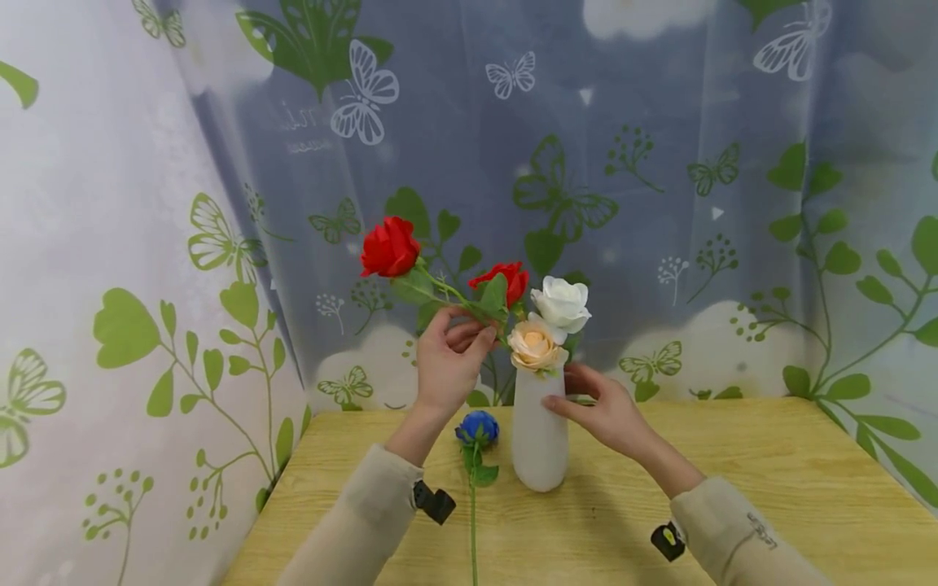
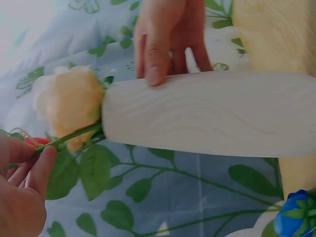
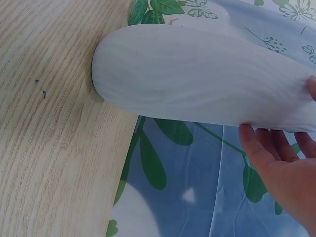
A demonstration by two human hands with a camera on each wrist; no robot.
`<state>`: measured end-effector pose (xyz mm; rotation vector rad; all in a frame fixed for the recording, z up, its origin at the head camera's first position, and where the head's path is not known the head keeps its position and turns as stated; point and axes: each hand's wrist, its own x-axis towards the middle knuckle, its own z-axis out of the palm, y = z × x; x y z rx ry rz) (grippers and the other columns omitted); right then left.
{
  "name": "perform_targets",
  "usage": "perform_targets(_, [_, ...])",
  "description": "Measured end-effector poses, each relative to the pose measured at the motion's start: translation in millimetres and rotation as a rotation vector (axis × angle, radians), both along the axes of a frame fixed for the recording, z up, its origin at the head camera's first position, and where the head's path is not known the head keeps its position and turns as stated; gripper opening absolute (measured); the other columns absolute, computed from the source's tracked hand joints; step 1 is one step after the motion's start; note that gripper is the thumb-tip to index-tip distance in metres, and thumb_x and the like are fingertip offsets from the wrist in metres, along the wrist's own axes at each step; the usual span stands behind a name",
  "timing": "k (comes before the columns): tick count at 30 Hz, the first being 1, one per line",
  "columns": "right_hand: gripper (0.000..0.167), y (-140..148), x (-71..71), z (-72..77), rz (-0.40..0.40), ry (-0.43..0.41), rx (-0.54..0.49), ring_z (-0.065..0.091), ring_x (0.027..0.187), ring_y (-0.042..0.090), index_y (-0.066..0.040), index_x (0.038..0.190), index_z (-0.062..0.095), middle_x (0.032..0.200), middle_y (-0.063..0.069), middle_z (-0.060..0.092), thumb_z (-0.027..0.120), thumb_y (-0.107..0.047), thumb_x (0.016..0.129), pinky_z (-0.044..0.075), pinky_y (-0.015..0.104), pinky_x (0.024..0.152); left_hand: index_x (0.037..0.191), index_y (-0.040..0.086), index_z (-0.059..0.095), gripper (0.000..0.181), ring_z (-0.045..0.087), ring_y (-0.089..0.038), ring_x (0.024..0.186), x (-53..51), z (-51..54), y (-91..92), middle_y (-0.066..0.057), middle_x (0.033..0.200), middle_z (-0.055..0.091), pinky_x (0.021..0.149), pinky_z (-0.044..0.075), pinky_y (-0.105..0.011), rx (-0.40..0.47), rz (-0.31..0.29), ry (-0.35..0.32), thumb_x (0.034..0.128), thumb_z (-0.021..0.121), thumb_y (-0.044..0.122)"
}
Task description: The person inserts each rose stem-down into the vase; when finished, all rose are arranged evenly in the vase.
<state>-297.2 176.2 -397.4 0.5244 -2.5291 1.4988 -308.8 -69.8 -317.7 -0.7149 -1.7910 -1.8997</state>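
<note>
A white vase (image 1: pixel 541 431) stands upright on the table. A peach rose (image 1: pixel 537 345), a white rose (image 1: pixel 563 304) and a red rose (image 1: pixel 506 282) cluster above its mouth. My left hand (image 1: pixel 450 358) pinches the green stem (image 2: pixel 74 136) of another red rose (image 1: pixel 391 247), whose bloom leans out to the left. In the left wrist view that stem runs to the vase's mouth; its lower end is hidden. My right hand (image 1: pixel 608 409) holds the upper right side of the vase, thumb in front and fingers behind.
A blue rose (image 1: pixel 478 428) on a long stem lies on the wooden table (image 1: pixel 718 488), left of the vase. Behind the table hangs a curtain (image 1: pixel 454 106) printed with leaves and butterflies. Both wrists wear small black devices.
</note>
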Motion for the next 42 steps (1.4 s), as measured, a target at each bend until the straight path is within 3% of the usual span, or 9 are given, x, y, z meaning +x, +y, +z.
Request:
perform_targets(3, [0.059, -0.7, 0.3, -0.8, 0.005, 0.002, -0.006, 0.063, 0.131, 0.039, -0.014, 0.148, 0.056, 0.144, 0.017, 0.064, 0.076, -0.038, 0.099, 0.061, 0.052, 0.098, 0.115, -0.005, 0.061, 0.021, 0.077, -0.045, 0.094, -0.9, -5.9, 6.7, -0.030, 0.108, 0.077, 0.082, 0.067, -0.031, -0.044, -0.003, -0.031, 0.0954, 0.070, -0.006])
perform_targets(7, [0.058, -1.6, 0.5, -2.1, 0.020, 0.002, -0.023, 0.064, 0.130, 0.039, -0.015, 0.149, 0.056, 0.144, 0.017, 0.065, 0.076, -0.037, 0.099, 0.062, 0.051, 0.098, 0.117, -0.003, 0.063, 0.023, 0.078, -0.041, 0.097, -1.9, -13.3, 13.4, -0.026, 0.108, 0.078, 0.081, 0.065, -0.026, -0.122, 0.026, -0.066, 0.0950, 0.071, -0.003])
perform_targets(13, [0.059, -1.3, 0.2, -1.7, 0.019, 0.021, -0.025, 0.064, 0.129, 0.039, -0.015, 0.150, 0.055, 0.142, 0.017, 0.066, 0.076, -0.035, 0.099, 0.062, 0.050, 0.097, 0.119, -0.002, 0.065, 0.026, 0.078, -0.037, 0.098, -3.8, -16.5, 15.7, -0.023, 0.107, 0.079, 0.082, 0.063, -0.022, -0.180, 0.049, -0.041, 0.0947, 0.072, -0.002])
perform_targets(20, [0.058, 1.7, -0.9, 2.6, 0.017, 0.020, -0.016, 0.064, 0.130, 0.039, -0.015, 0.150, 0.055, 0.141, 0.017, 0.066, 0.075, -0.036, 0.099, 0.063, 0.049, 0.096, 0.121, 0.000, 0.066, 0.028, 0.079, -0.033, 0.098, -3.9, -10.9, 21.0, -0.018, 0.104, 0.081, 0.085, 0.066, -0.037, -0.256, 0.092, -0.056, 0.0954, 0.075, 0.006])
perform_targets(27, [0.059, 1.5, -0.6, 1.0, -0.025, -0.022, 0.007, 0.064, 0.130, 0.040, -0.008, 0.144, 0.060, 0.140, 0.018, 0.067, 0.076, -0.042, 0.098, 0.062, 0.050, 0.099, 0.121, 0.001, 0.068, 0.028, 0.079, -0.031, 0.098, -3.4, -23.5, 25.6, -0.016, 0.102, 0.081, 0.078, 0.067, -0.036, -0.417, 0.141, -0.032, 0.0958, 0.076, 0.010])
perform_targets(31, [0.060, 1.3, -0.7, 0.6, -0.026, -0.020, 0.006, 0.064, 0.130, 0.040, -0.007, 0.144, 0.060, 0.140, 0.019, 0.067, 0.077, -0.041, 0.097, 0.061, 0.052, 0.099, 0.117, 0.002, 0.074, 0.021, 0.078, -0.031, 0.103, -3.2, -27.3, 25.7, -0.017, 0.110, 0.080, 0.077, 0.067, -0.035, -0.406, 0.130, -0.033, 0.0962, 0.075, 0.008])
perform_targets(36, [0.064, 1.4, -0.3, 1.1, -0.030, -0.010, 0.004, 0.062, 0.132, 0.042, -0.009, 0.149, 0.056, 0.143, 0.020, 0.064, 0.077, -0.041, 0.097, 0.061, 0.052, 0.099, 0.109, 0.004, 0.081, 0.014, 0.078, -0.030, 0.097, -3.3, -29.6, 23.2, -0.014, 0.103, 0.081, 0.081, 0.066, -0.032, -0.367, 0.097, -0.049, 0.0964, 0.076, 0.010])
perform_targets(42, [0.067, 0.7, 0.6, -0.3, -0.031, -0.012, 0.000, 0.061, 0.133, 0.043, -0.012, 0.153, 0.052, 0.146, 0.021, 0.062, 0.077, -0.040, 0.098, 0.062, 0.053, 0.099, 0.106, 0.001, 0.082, 0.017, 0.078, -0.032, 0.087, -2.0, -23.0, 15.2, -0.017, 0.098, 0.081, 0.073, 0.063, -0.025, -0.268, 0.158, -0.054, 0.0946, 0.078, 0.013])
